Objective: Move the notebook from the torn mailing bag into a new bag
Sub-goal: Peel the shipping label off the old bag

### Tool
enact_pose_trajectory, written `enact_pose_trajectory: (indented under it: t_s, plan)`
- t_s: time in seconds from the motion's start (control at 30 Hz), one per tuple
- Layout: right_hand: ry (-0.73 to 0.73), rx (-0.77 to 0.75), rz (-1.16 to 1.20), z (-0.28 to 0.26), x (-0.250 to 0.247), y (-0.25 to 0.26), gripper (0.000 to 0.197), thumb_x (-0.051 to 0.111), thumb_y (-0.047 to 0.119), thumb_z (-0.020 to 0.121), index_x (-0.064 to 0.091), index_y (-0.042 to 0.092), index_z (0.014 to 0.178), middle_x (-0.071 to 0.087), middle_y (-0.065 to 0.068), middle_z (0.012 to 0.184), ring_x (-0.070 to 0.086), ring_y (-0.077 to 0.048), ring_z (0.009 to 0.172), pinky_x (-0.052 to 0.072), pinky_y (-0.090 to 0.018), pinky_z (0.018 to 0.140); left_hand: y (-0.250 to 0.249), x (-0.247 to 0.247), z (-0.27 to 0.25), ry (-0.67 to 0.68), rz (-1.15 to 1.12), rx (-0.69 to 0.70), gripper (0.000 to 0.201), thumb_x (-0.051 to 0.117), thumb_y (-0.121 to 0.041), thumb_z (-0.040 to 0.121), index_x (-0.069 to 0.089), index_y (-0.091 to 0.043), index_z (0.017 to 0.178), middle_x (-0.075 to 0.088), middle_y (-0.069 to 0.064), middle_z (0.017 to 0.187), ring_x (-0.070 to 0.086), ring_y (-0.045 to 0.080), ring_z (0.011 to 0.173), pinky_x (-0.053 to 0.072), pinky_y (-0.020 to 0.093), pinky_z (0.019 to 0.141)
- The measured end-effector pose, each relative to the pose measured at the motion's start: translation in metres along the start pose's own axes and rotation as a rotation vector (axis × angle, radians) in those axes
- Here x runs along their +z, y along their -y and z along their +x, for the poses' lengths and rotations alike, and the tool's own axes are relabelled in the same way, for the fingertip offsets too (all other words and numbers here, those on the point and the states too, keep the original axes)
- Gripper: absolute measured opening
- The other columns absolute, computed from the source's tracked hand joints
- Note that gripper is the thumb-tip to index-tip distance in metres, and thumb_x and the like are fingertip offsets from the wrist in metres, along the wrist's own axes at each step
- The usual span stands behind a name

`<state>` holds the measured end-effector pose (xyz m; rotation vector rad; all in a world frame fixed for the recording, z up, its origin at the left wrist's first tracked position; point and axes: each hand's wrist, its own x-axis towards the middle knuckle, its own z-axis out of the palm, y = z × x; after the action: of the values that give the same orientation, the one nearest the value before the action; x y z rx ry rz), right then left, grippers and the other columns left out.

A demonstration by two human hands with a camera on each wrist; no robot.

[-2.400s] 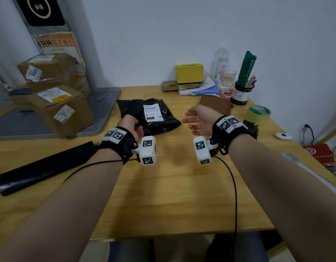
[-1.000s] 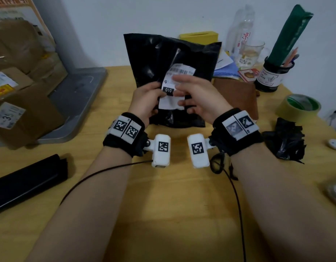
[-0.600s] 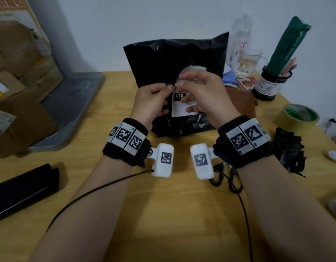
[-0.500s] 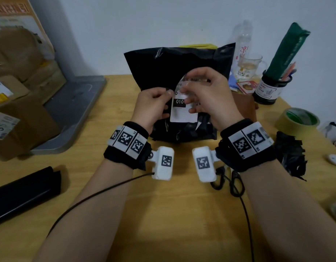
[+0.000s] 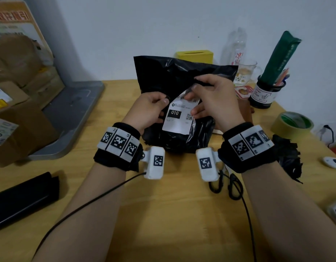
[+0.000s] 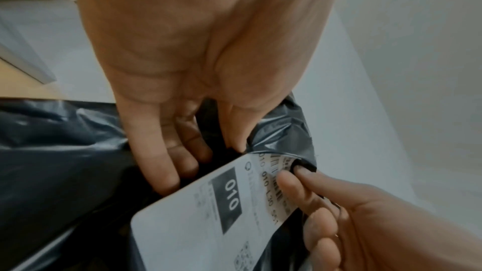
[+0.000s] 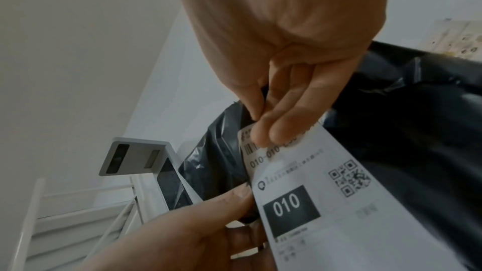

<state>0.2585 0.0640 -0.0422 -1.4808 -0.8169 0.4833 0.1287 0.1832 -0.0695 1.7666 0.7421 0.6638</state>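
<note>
We see the black mailing bag (image 5: 184, 76) stood up on the wooden table (image 5: 163, 214), lower end resting on the top, upper part held off it by both hands. The left hand (image 5: 147, 110) has thumb and fingers curled on the plastic just left of the white shipping label (image 5: 179, 118) (the one printed "010") — in the left wrist view its fingers (image 6: 167, 164) press into the black film beside the label's edge. The right hand (image 5: 213, 103) pinches the bag at the label's top right: thumb and forefinger closed on a fold of plastic, other fingers lying over the label's barcode end, which the right wrist view shows crumpled under the fingertips (image 7: 268, 131). So both hands are gripping the bag, close together, w/ the label between them.

The notebook itself isn't visible — we can't tell from these views whether it's inside.

Also on the table: scissors (image 5: 225, 186) below the right wrist, a crumpled black plastic scrap (image 5: 288, 157) at right, a tape roll (image 5: 294, 123) behind it, a pen pot (image 5: 265, 95), a yellow box (image 5: 194, 55), and a flat black folded item (image 5: 21, 199) at far left.
</note>
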Motion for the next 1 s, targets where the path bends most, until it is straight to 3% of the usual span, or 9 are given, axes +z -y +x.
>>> enact_pose_trajectory:
  t_s: [0.1,0.13,0.27,0.37,0.47,0.6,0.7,0.8,1.0]
  plan:
    - [-0.001,0.017,-0.016,0.0,0.003,0.002,0.018,0.056,0.014,0.103,0.057,0.032,0.1,0.077,-0.006,0.077,0.063,-0.027,0.045,0.061,-0.04,0.048,-0.004,0.0,0.0,-0.112,0.015,-0.029,0.002,0.062,-0.021,0.096,0.062,-0.019,0.095,0.064,0.002,0.095,0.065,0.022,0.09,0.059,0.032,0.068]
    - [-0.005,0.008,-0.02,0.0,0.003,0.003,0.017,0.056,0.015,0.103,0.058,0.032,0.1,0.077,-0.007,0.078,0.063,-0.028,0.046,0.061,-0.042,0.05,-0.008,-0.002,-0.001,-0.19,0.013,-0.011,0.01,0.067,-0.02,0.093,0.059,-0.019,0.098,0.062,0.0,0.093,0.064,0.018,0.087,0.057,0.03,0.064]
    - [-0.002,-0.038,-0.059,-0.001,0.005,0.008,0.008,0.059,0.022,0.102,0.065,0.025,0.098,0.077,-0.007,0.082,0.065,-0.026,0.052,0.064,-0.044,0.055,-0.027,-0.008,-0.009,-0.383,-0.019,0.251,0.024,0.074,-0.018,0.08,0.059,-0.03,0.095,0.057,-0.005,0.08,0.058,0.009,0.072,0.052,0.032,0.066]
    - [0.006,-0.08,-0.109,-0.002,0.006,0.009,0.008,0.064,0.025,0.099,0.069,0.023,0.095,0.075,-0.006,0.081,0.065,-0.02,0.055,0.064,-0.042,0.057,-0.038,-0.006,-0.017,-0.324,0.041,0.385,0.032,0.074,-0.027,0.081,0.068,-0.04,0.11,0.055,-0.008,0.082,0.054,0.005,0.071,0.05,0.027,0.07]
    - [-0.015,-0.164,-0.161,-0.004,0.006,0.009,0.006,0.068,0.029,0.094,0.069,0.024,0.09,0.072,-0.007,0.082,0.068,-0.018,0.06,0.062,-0.036,0.054,-0.037,-0.004,-0.016,-0.249,0.161,0.405,0.031,0.07,-0.037,0.085,0.07,-0.042,0.115,0.057,-0.015,0.085,0.054,0.002,0.077,0.046,0.022,0.077]
    - [-0.036,-0.258,-0.22,-0.003,0.004,0.009,0.009,0.07,0.027,0.093,0.067,0.024,0.085,0.064,0.0,0.077,0.067,-0.015,0.065,0.061,-0.034,0.052,-0.03,-0.002,-0.014,-0.186,0.258,0.358,0.023,0.066,-0.044,0.086,0.076,-0.036,0.104,0.071,-0.015,0.096,0.064,0.007,0.097,0.053,0.038,0.091]
    - [-0.029,-0.276,-0.275,-0.002,0.005,0.008,0.012,0.068,0.026,0.093,0.066,0.019,0.084,0.059,0.008,0.07,0.063,-0.009,0.059,0.062,-0.043,0.055,-0.031,-0.001,-0.015,-0.167,0.268,0.373,0.023,0.065,-0.043,0.086,0.077,-0.031,0.102,0.073,-0.016,0.096,0.066,0.005,0.096,0.054,0.039,0.089]
    - [-0.017,-0.291,-0.311,0.0,0.006,0.008,0.013,0.066,0.029,0.093,0.068,0.02,0.083,0.063,0.009,0.07,0.067,-0.012,0.068,0.061,-0.049,0.065,-0.033,0.001,-0.016,-0.137,0.259,0.379,0.017,0.069,-0.039,0.087,0.078,-0.03,0.098,0.074,-0.015,0.093,0.067,0.001,0.092,0.055,0.032,0.085]
    - [0.0,-0.315,-0.358,0.0,0.006,0.009,0.014,0.065,0.029,0.093,0.07,0.019,0.084,0.063,0.013,0.07,0.061,-0.004,0.065,0.06,-0.046,0.07,-0.032,0.004,-0.018,-0.114,0.16,0.329,0.007,0.073,-0.03,0.086,0.079,-0.025,0.087,0.076,-0.012,0.085,0.07,0.002,0.085,0.056,0.026,0.077]
